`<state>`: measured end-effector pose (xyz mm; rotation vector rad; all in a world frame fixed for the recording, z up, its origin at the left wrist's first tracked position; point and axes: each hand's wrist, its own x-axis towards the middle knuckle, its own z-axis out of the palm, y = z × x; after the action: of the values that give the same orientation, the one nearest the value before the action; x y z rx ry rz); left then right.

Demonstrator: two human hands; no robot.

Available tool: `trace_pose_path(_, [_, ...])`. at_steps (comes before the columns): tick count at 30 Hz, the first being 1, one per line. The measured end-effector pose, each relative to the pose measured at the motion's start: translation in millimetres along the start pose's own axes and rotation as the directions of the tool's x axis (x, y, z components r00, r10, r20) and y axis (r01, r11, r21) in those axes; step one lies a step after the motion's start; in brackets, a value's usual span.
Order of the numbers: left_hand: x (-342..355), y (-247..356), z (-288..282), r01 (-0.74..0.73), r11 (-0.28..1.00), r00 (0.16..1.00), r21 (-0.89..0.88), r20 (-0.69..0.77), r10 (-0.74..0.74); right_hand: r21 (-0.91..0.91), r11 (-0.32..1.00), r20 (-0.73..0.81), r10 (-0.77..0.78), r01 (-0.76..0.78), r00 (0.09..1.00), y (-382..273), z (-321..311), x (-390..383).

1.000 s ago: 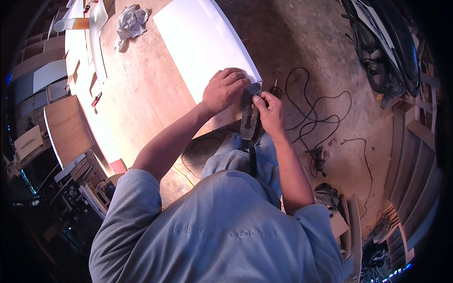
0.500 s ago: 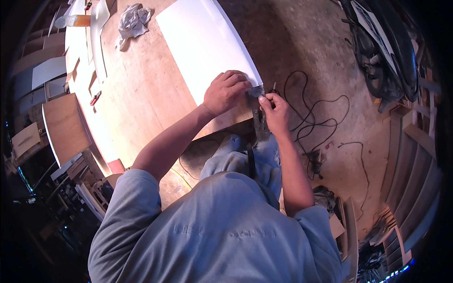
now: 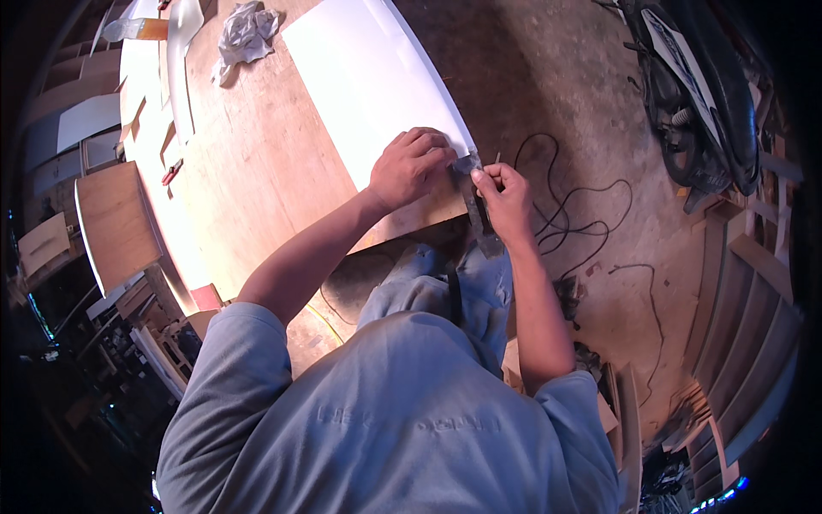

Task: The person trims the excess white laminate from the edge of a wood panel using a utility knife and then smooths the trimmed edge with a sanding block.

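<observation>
A white sheet (image 3: 372, 81) lies on a plywood panel (image 3: 235, 154). My left hand (image 3: 413, 167) rests on the sheet's near corner, fingers curled, its tips beside a dark metal blade (image 3: 479, 223) at the edge; whether they grip anything is hard to make out. My right hand (image 3: 505, 201) pinches that blade near its upper end, thumb on top, at the panel's right edge. The blade hangs toward my legs (image 3: 407, 283), its upper part partly hidden by my fingers.
A crumpled cloth (image 3: 247, 38), a bottle of amber liquid (image 3: 137, 30) and red-handled pliers (image 3: 171, 171) are on the left. A black motorbike (image 3: 702, 103) stands at right. A black cable (image 3: 582, 227) lies on the floor. Boards (image 3: 745, 325) stand at lower right.
My right hand and the blade have shifted a little to the right along the sheet's corner, the blade's lower end swinging right. My left hand has barely moved.
</observation>
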<state>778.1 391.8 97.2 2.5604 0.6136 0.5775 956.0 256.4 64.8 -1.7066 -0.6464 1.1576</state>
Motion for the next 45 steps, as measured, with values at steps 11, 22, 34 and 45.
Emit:
trace_pose_path(11, [30.4,-64.0,-9.8,0.703,0.662,0.703,0.260,-0.402,-0.587,-0.044,0.996,-0.034,-0.075,0.074,0.997,3.4,-8.2,2.5])
trace_pose_path(22, [29.3,-62.3,-7.3,0.638,0.646,0.770,0.420,-0.309,-0.559,-0.058,0.996,-0.026,-0.072,0.070,0.997,-4.0,-4.9,6.6])
trace_pose_path(34, [29.9,-61.4,-7.3,0.629,0.641,0.776,0.440,-0.312,-0.547,-0.114,0.984,-0.026,-0.137,0.133,0.990,-4.2,-4.7,7.6])
trace_pose_path(45, [28.7,-60.6,-7.8,0.620,0.663,0.784,0.419,-0.294,-0.547,-0.103,0.989,-0.014,-0.106,0.104,0.994,-3.8,-12.0,12.0])
